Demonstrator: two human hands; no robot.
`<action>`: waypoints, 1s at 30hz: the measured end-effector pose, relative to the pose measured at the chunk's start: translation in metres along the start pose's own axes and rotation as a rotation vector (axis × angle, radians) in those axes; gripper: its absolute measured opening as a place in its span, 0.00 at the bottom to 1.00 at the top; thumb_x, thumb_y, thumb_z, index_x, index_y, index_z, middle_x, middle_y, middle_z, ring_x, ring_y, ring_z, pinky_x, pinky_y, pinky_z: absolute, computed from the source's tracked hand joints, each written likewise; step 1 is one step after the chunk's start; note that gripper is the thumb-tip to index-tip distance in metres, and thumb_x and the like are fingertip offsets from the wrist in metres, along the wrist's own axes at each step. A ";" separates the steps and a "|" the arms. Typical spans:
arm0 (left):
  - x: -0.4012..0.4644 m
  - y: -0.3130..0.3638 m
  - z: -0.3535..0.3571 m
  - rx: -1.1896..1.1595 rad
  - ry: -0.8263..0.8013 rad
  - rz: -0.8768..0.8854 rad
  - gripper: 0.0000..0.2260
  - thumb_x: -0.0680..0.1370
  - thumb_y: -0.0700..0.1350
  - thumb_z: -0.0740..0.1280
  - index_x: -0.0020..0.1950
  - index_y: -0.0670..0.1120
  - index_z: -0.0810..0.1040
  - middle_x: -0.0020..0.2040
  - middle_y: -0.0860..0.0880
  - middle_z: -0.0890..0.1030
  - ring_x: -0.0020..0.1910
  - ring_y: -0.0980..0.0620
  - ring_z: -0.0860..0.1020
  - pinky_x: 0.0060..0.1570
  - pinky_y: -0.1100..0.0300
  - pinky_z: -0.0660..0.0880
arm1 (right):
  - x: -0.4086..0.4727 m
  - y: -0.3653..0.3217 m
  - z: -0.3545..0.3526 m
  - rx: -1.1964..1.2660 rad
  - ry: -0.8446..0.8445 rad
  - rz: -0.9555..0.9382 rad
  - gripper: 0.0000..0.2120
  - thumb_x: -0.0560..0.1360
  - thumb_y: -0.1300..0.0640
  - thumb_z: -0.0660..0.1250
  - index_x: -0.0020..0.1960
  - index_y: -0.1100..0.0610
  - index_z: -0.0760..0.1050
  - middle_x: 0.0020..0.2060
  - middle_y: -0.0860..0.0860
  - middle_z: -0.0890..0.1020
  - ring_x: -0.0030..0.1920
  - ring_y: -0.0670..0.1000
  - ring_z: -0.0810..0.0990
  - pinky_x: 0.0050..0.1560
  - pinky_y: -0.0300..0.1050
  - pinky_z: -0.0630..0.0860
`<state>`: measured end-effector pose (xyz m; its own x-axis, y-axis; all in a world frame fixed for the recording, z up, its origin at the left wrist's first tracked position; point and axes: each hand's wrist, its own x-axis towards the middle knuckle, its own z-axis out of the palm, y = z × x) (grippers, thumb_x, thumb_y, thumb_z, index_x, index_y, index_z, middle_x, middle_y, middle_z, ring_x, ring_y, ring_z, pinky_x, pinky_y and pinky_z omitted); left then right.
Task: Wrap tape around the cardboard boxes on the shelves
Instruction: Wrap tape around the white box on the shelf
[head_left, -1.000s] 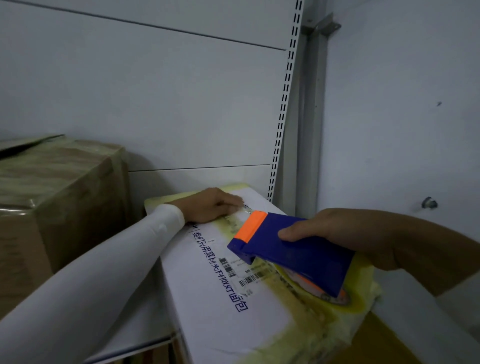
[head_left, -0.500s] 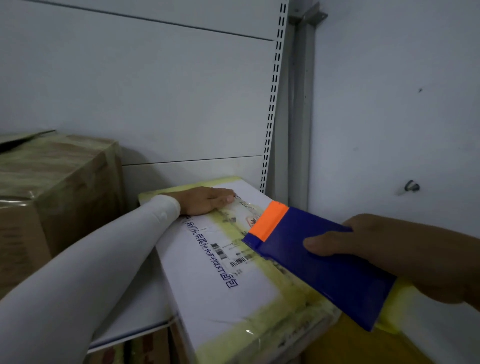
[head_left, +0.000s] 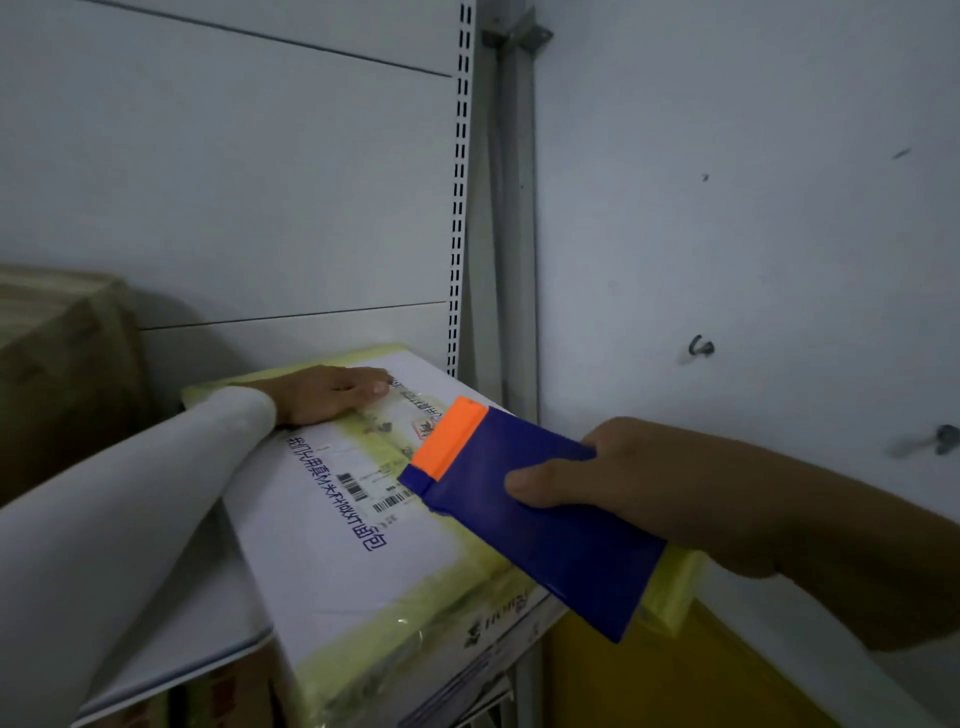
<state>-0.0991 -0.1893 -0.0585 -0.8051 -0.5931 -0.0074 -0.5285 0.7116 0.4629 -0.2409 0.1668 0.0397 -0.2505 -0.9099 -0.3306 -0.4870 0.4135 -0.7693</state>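
Compared with a second ago, the blue tape dispenser (head_left: 540, 525) with its orange front edge sits further toward the lower right of the frame, off the middle of the white cardboard box (head_left: 337, 551) and over its right corner. The right hand (head_left: 670, 499) grips it, thumb curled over the blue top, the other fingers hidden behind. The left hand (head_left: 327, 392), in a white sleeve (head_left: 130, 519), stays flat on the far edge of the box, fingers straight and held together. The box lies at centre frame, printed with dark characters and barcode labels, banded with yellowish tape (head_left: 415, 618); its contents cannot be seen. It rests tilted on a white shelf (head_left: 171, 649). A brown taped box (head_left: 57, 374) stands at the left edge. Behind are white back panels, a slotted upright (head_left: 460, 208) and a grey wall (head_left: 727, 208) with small hooks
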 end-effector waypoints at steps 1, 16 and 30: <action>-0.001 0.001 -0.001 0.005 -0.002 -0.001 0.50 0.57 0.84 0.48 0.72 0.60 0.66 0.72 0.63 0.65 0.71 0.60 0.63 0.73 0.59 0.52 | -0.003 0.000 -0.003 0.007 -0.008 0.013 0.21 0.60 0.36 0.71 0.37 0.54 0.83 0.32 0.48 0.86 0.31 0.45 0.83 0.37 0.38 0.78; -0.012 0.016 0.002 0.172 -0.009 0.005 0.46 0.64 0.80 0.47 0.75 0.56 0.61 0.76 0.56 0.60 0.75 0.55 0.59 0.70 0.63 0.49 | -0.007 0.040 0.005 0.223 -0.061 0.134 0.22 0.62 0.40 0.69 0.42 0.58 0.82 0.32 0.52 0.85 0.28 0.48 0.83 0.29 0.36 0.75; -0.019 0.041 0.008 0.237 0.080 0.036 0.25 0.79 0.56 0.61 0.75 0.53 0.63 0.76 0.53 0.60 0.74 0.54 0.61 0.70 0.65 0.52 | -0.005 0.047 0.007 0.304 -0.088 0.089 0.19 0.65 0.42 0.69 0.43 0.58 0.82 0.33 0.53 0.86 0.29 0.49 0.83 0.30 0.38 0.75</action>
<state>-0.1074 -0.1454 -0.0467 -0.8053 -0.5874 0.0801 -0.5562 0.7954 0.2406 -0.2565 0.1908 0.0012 -0.2016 -0.8751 -0.4399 -0.1910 0.4756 -0.8587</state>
